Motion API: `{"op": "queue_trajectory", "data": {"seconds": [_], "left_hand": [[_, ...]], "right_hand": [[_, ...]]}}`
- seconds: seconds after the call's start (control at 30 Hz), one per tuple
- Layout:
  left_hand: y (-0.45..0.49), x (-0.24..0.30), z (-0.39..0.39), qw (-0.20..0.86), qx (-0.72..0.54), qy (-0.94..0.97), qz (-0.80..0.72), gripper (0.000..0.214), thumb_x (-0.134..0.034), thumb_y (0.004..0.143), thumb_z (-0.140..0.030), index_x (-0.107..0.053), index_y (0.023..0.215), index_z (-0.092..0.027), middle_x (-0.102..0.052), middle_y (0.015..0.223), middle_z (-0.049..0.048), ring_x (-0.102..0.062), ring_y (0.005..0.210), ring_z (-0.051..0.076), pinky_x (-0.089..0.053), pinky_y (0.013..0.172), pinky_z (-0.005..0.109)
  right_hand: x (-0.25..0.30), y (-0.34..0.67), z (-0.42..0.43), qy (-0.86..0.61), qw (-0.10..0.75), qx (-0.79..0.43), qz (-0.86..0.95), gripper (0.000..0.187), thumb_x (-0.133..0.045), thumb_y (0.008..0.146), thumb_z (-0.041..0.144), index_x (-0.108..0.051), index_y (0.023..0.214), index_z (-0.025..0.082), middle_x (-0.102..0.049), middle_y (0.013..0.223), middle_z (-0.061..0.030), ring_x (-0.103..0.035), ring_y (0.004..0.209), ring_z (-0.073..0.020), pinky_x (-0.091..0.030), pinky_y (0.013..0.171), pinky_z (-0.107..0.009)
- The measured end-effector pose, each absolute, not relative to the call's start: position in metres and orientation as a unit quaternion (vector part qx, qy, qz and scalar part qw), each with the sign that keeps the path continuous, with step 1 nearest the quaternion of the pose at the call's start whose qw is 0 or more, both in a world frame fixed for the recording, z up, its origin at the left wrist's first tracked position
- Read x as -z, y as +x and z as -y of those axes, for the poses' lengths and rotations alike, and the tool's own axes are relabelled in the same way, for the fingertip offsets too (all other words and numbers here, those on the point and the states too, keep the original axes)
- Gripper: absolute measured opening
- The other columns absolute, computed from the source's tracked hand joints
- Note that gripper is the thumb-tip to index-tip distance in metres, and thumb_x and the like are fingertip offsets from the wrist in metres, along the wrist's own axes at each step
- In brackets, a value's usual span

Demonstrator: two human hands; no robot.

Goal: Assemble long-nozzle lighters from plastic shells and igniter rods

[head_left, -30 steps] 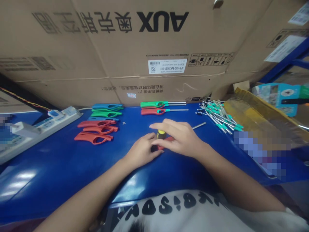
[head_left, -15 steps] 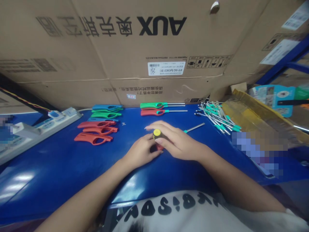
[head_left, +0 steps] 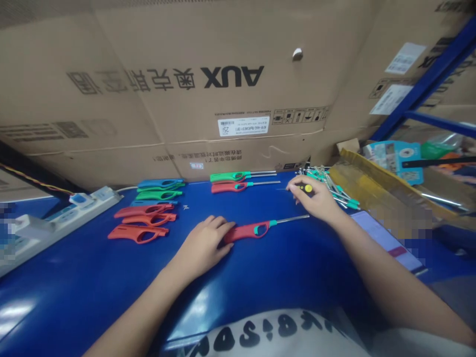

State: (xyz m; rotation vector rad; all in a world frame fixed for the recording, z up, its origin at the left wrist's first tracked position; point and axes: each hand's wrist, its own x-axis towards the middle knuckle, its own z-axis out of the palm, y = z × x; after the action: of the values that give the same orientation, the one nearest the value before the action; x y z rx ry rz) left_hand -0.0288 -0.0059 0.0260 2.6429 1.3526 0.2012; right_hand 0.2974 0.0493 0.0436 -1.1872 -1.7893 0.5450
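Observation:
A red long-nosed lighter (head_left: 250,230) with a teal trigger and a metal rod lies on the blue table (head_left: 92,277). My left hand (head_left: 203,245) rests on the table with its fingers lying on the lighter's handle end. My right hand (head_left: 312,198) is farther right, closed round a small screwdriver (head_left: 306,188) with a yellow and black handle, next to a pile of metal rods with teal ends (head_left: 334,186).
Red handle shells (head_left: 143,220) and blue and green ones (head_left: 159,188) lie at the left. Two assembled lighters (head_left: 238,181) rest by the cardboard boxes (head_left: 208,99). A power strip (head_left: 55,218) sits far left; a yellow box (head_left: 375,191) stands right.
My right hand has lifted off the red lighter and moved right to the rod pile with the screwdriver. The lighter now lies uncovered. The camera has tilted up.

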Motion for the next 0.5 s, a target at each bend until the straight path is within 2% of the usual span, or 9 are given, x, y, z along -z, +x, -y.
{"op": "queue_trajectory", "data": {"seconds": [0.1,0.2,0.27,0.33,0.5], "left_hand": [[-0.025,-0.018,0.006,0.09,-0.097,0.885,-0.446,0.06,-0.064,0.094,-0.034,-0.046,0.15,-0.021,-0.059,0.138,0.0117,-0.057,0.123,0.032,-0.047,0.109,0.05],[-0.019,-0.01,0.006,0.109,-0.116,0.884,-0.44,0.06,-0.061,0.096,-0.037,-0.043,0.152,-0.021,-0.057,0.141,0.012,-0.055,0.127,0.031,-0.044,0.112,0.051],[-0.017,-0.006,0.005,0.114,-0.121,0.881,-0.443,0.057,-0.059,0.097,-0.037,-0.045,0.15,-0.021,-0.058,0.139,0.0121,-0.056,0.125,0.032,-0.044,0.112,0.052],[-0.016,-0.003,0.004,0.115,-0.121,0.878,-0.449,0.054,-0.058,0.098,-0.036,-0.047,0.149,-0.02,-0.061,0.133,0.0126,-0.059,0.119,0.031,-0.047,0.108,0.052],[-0.029,-0.01,-0.005,0.122,-0.115,0.884,-0.436,0.036,-0.057,0.099,-0.03,-0.063,0.133,-0.02,-0.064,0.117,0.011,-0.061,0.104,0.028,-0.052,0.098,0.046]], "right_hand": [[-0.023,0.32,-0.06,-0.494,0.473,-0.186,0.705,0.027,-0.058,0.096,0.044,-0.065,0.088,0.02,-0.067,0.088,-0.0049,-0.061,0.063,-0.015,-0.055,0.061,-0.031],[-0.008,0.327,-0.067,-0.474,0.415,-0.117,0.767,0.017,-0.057,0.095,0.032,-0.066,0.088,0.02,-0.068,0.094,-0.0075,-0.067,0.086,-0.021,-0.057,0.086,-0.039],[0.001,0.329,-0.07,-0.464,0.351,-0.094,0.808,0.015,-0.055,0.092,0.024,-0.069,0.091,0.02,-0.067,0.105,-0.0107,-0.067,0.101,-0.0238,-0.054,0.096,-0.043],[0.01,0.332,-0.074,-0.474,0.302,-0.088,0.823,0.022,-0.053,0.089,0.019,-0.072,0.1,0.019,-0.064,0.118,-0.0138,-0.065,0.111,-0.0257,-0.053,0.101,-0.045],[0.021,0.341,-0.079,-0.5,0.266,-0.077,0.821,0.04,-0.047,0.09,0.014,-0.071,0.121,0.02,-0.064,0.133,-0.0141,-0.059,0.127,-0.0292,-0.045,0.112,-0.054]]}}
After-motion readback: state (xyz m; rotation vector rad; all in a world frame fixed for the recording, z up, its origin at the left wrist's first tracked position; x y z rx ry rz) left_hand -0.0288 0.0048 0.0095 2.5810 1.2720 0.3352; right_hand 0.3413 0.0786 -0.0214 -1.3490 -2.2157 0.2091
